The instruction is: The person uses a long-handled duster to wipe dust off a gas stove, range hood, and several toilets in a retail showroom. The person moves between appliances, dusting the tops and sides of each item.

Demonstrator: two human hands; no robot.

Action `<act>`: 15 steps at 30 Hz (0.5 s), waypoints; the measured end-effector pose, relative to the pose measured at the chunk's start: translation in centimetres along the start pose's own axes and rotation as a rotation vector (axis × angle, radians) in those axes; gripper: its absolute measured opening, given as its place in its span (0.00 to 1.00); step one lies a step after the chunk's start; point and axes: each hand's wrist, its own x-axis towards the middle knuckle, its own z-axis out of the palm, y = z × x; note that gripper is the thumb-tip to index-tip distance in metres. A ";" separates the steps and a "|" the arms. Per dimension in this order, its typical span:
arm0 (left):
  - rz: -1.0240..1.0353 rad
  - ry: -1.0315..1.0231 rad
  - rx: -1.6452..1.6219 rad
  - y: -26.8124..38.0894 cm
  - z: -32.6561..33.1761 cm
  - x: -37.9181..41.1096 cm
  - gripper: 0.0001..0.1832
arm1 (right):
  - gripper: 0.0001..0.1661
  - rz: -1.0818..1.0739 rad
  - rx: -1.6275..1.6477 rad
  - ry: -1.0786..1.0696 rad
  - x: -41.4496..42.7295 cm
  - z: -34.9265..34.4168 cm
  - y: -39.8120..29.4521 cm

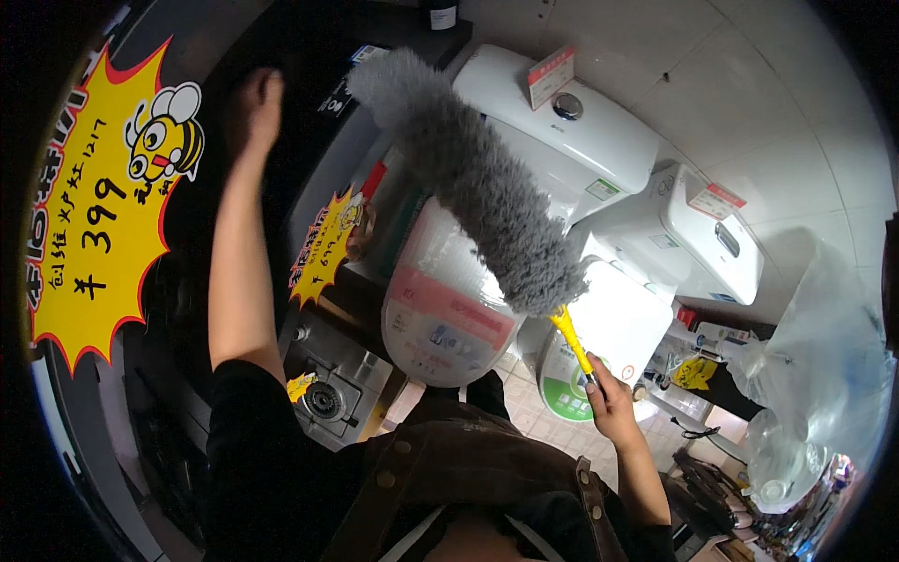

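Note:
My right hand point(612, 404) grips the yellow handle point(570, 337) of a fluffy grey duster point(491, 197). The duster slants up and left, its head above a white toilet with a plastic-wrapped lid point(449, 309). Part of that toilet's cistern point(555, 126) lies behind the grey fibres. On the other side, my left hand point(261, 105) reaches out to a dark appliance surface point(309, 63). Deep shadow hides its fingers, so I cannot tell whether it holds or merely touches something. A second white toilet point(611, 316) stands close to the handle.
Yellow starburst price signs point(105, 211) hang at the left. A stainless gas hob point(337, 393) stands below my left arm. Red-and-white tags point(551, 77) top the cisterns. Clear plastic wrapping point(829, 365) and boxed goods crowd the right, beside a tiled wall point(772, 84).

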 end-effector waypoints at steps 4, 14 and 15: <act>0.294 -0.250 -0.195 15.1 2.4 -4.9 0.14 | 0.28 0.010 -0.038 0.041 -3.7 0.5 4.2; 0.193 -0.576 -0.104 23.9 24.5 -2.9 0.19 | 0.29 0.182 -0.008 0.113 -10.9 3.0 8.3; 0.181 -0.558 -0.072 23.9 25.4 -1.8 0.18 | 0.30 0.185 -0.010 0.117 -11.4 3.2 8.6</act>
